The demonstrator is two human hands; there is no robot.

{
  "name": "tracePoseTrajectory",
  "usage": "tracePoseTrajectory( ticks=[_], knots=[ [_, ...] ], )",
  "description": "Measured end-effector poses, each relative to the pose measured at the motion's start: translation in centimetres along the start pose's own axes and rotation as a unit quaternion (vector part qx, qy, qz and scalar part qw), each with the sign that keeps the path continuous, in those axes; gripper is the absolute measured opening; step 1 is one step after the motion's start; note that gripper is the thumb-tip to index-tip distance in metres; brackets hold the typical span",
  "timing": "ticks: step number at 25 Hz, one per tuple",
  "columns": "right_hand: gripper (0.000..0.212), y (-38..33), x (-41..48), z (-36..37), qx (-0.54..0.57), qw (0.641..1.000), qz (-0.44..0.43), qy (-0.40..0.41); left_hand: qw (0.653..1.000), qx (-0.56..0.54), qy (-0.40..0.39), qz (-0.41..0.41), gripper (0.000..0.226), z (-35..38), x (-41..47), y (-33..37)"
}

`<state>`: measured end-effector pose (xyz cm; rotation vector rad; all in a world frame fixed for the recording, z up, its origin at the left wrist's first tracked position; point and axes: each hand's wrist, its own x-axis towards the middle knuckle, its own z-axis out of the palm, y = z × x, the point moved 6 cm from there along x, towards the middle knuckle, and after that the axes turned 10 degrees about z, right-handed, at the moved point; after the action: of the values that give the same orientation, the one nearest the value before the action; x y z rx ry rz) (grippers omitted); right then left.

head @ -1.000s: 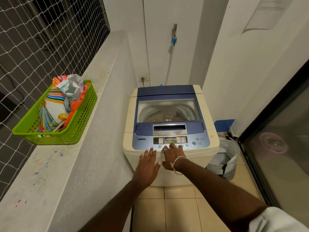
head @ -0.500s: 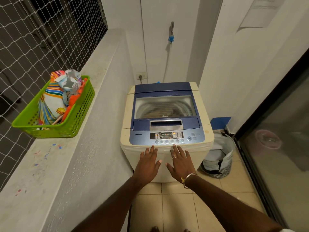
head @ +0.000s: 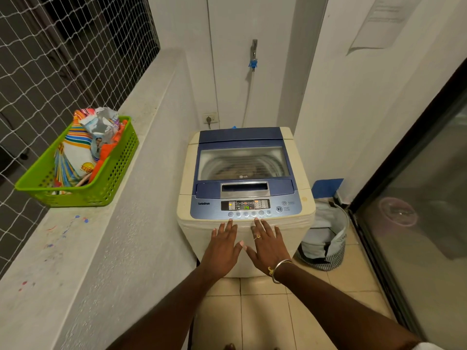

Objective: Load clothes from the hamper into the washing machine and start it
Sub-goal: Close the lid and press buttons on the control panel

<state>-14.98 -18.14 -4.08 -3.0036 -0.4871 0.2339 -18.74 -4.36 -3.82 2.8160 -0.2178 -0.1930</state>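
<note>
The top-loading washing machine (head: 298, 173) stands ahead with its blue lid (head: 242, 157) closed; clothes show dimly through the lid window. Its control panel (head: 246, 207) is lit and the display reads green digits. My left hand (head: 223, 246) and my right hand (head: 267, 245) lie side by side, fingers straight and spread, at the machine's front edge just below the buttons. Neither holds anything. The fabric hamper (head: 326, 238) sits on the floor to the right of the machine.
A green plastic basket (head: 111, 178) with colourful packets stands on the concrete ledge (head: 75, 248) at left, under netting. A tap (head: 253, 54) and a wall socket (head: 209, 118) are behind the machine. A glass sliding door (head: 417, 236) runs along the right. Tiled floor lies below.
My right hand has drawn back from the panel buttons and flattened beside my left hand. The camera has pulled back slightly.
</note>
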Motion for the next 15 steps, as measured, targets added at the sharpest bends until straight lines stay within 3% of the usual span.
tracePoseTrajectory(
  ticks=[15],
  knots=[
    [0.074,1.3,0.6,-0.1,0.003,1.0,0.016,-0.015,1.0,-0.01,-0.006,-0.003,0.065,0.5,0.7,0.9]
  ],
)
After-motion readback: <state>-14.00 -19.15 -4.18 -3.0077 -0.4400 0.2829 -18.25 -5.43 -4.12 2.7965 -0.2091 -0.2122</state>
